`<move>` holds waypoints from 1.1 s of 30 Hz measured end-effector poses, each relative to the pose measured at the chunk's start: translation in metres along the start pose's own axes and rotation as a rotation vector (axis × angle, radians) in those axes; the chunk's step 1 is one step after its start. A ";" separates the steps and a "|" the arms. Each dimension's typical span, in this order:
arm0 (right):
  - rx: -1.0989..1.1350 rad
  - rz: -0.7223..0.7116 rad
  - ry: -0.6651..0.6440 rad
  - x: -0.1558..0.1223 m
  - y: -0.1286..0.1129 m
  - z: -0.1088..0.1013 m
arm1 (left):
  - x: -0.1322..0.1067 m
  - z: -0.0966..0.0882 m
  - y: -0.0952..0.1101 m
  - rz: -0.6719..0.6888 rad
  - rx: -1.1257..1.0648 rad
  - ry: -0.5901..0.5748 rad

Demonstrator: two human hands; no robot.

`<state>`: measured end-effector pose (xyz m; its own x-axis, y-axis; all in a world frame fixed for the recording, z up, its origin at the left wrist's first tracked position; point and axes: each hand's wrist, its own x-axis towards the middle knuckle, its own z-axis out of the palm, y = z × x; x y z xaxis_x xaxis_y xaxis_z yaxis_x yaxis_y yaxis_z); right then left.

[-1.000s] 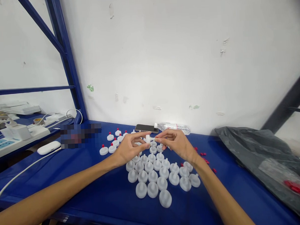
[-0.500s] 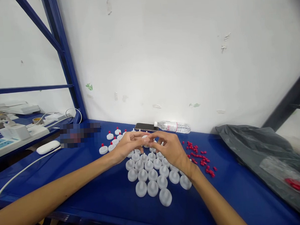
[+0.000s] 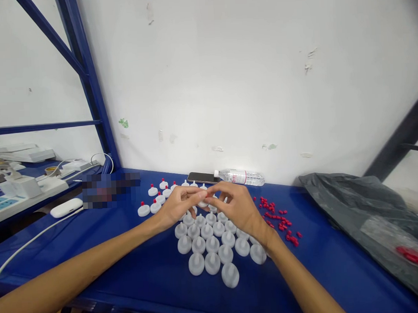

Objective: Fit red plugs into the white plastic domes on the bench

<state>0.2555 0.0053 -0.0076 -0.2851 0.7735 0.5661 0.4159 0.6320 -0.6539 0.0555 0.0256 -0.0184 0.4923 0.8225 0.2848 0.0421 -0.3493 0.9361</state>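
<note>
The left hand (image 3: 178, 205) and the right hand (image 3: 237, 206) meet just above the table (image 3: 130, 252), each grip pinched on one white cap (image 3: 203, 202), which is held up so that both hands reach it from two sides. The other white caps (image 3: 209, 248) stand stem-up in close rows under the hands, loose red pins (image 3: 277, 218) lie near the right hand, and red-tipped caps (image 3: 157, 195) are apart at the far left

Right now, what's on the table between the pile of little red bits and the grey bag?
Nothing. In the head view, only bare blue table lies between the red bits and the grey bag.
</note>
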 end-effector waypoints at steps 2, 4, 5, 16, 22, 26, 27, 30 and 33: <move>-0.028 0.053 0.079 0.003 -0.001 -0.015 | -0.001 0.000 0.000 0.044 0.056 0.040; -0.125 0.141 0.133 0.005 0.004 -0.035 | -0.002 -0.001 0.001 0.086 0.189 0.091; -0.215 0.191 0.130 0.006 0.009 -0.046 | -0.003 -0.001 0.001 0.103 0.282 0.113; -0.709 0.565 -0.219 -0.008 0.065 -0.069 | -0.006 0.001 -0.008 0.259 0.666 0.137; -0.680 0.517 -0.202 -0.004 0.056 -0.069 | -0.006 0.000 -0.012 0.327 0.728 0.131; -0.683 0.398 -0.156 0.002 0.049 -0.058 | -0.005 0.000 -0.012 0.352 0.749 0.133; -0.672 0.345 -0.159 0.003 0.047 -0.052 | -0.005 0.000 -0.013 0.355 0.754 0.133; -0.649 0.222 -0.195 0.003 0.044 -0.032 | -0.006 0.001 -0.014 0.361 0.769 0.130; -0.657 0.193 -0.216 0.002 0.042 -0.021 | -0.006 0.001 -0.015 0.366 0.779 0.126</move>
<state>0.2901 0.0323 -0.0234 -0.2903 0.9039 0.3140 0.8908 0.3752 -0.2564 0.0527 0.0253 -0.0342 0.4930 0.6262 0.6040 0.5061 -0.7711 0.3863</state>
